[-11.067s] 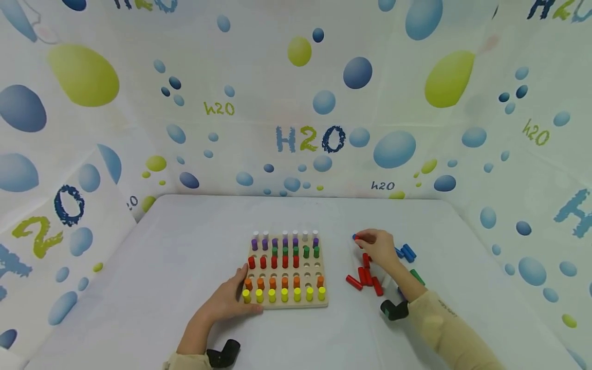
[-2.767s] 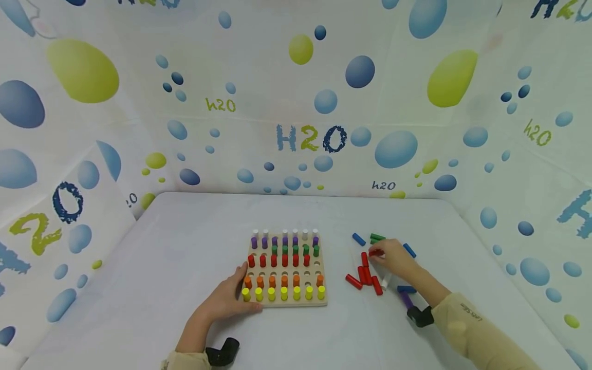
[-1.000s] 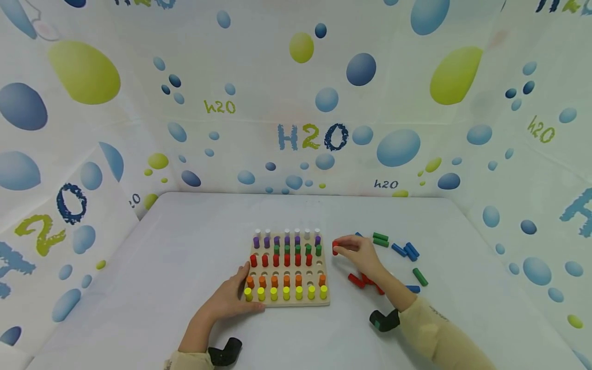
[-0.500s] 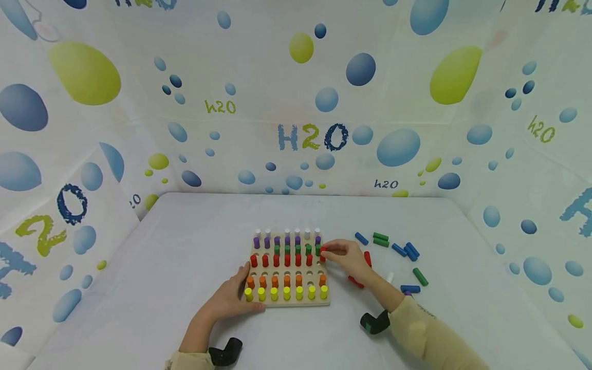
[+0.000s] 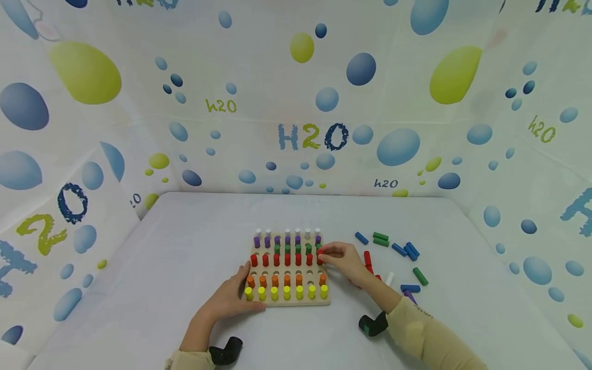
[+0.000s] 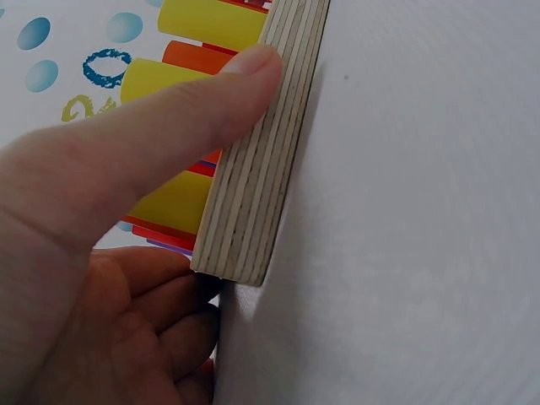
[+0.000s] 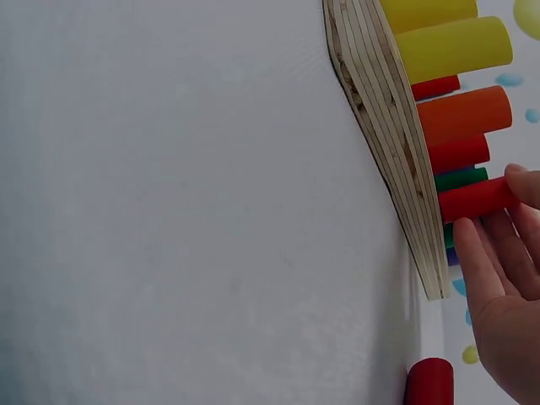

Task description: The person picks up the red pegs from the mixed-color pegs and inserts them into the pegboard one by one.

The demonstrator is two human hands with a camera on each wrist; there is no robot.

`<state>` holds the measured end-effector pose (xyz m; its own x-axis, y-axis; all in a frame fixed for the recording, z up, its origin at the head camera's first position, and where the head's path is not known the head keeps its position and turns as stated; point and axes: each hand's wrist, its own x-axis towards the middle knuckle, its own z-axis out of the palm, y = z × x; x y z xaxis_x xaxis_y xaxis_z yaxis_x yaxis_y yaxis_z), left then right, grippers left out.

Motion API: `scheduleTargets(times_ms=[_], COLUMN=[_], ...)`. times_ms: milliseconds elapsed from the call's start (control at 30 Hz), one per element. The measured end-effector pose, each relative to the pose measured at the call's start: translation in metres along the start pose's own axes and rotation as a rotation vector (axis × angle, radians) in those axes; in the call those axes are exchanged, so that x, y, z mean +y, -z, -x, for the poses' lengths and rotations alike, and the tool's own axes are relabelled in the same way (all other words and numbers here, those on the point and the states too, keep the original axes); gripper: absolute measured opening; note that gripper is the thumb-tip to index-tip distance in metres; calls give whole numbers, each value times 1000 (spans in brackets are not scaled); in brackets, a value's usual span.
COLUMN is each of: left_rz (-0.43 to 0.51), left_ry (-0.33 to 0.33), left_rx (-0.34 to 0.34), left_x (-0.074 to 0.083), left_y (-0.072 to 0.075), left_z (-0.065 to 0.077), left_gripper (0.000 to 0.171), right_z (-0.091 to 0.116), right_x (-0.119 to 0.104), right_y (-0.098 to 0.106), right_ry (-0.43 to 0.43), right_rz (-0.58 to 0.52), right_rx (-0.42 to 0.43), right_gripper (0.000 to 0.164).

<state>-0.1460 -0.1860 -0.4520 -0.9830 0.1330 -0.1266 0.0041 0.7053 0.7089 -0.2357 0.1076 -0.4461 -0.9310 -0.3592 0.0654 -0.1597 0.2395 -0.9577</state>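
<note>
In the head view, a red peg (image 5: 320, 256) is pinched in the grip of the right hand (image 5: 344, 262), the nearer one, at the right end of the red row (image 5: 287, 260) on the board (image 5: 302, 303). Left wrist: the board's corner is held by the left hand (image 6: 72, 202). Right wrist: the peg's long axis is set roughly square to the board.
</note>
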Motion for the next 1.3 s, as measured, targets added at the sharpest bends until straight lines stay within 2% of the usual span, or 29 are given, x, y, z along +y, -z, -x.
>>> scheduleTargets(times_ms=[200, 367, 533, 667, 1000, 1300], left_rz=[-6, -4, 1, 6, -2, 7], left_ry=[-8, -15, -4, -4, -13, -9], left_rx=[0, 2, 7, 9, 14, 13], left_x=[-1, -2, -3, -3, -2, -1], left_y=[1, 0, -1, -2, -1, -1], left_z=[0, -1, -2, -1, -2, -2], left_gripper=[113, 113, 114, 114, 115, 116], right_z=[11, 11, 6, 3, 7, 15], right_x=[-20, -18, -5, 3, -9, -3], right_y=[-2, -3, -3, 1, 24, 53], right_ry=[-13, -23, -19, -21, -26, -36], right_rz=[73, 75, 51, 82, 171, 166], right_rx=[-28, -18, -9, 22, 134, 167], right_gripper=[26, 25, 28, 32, 33, 41])
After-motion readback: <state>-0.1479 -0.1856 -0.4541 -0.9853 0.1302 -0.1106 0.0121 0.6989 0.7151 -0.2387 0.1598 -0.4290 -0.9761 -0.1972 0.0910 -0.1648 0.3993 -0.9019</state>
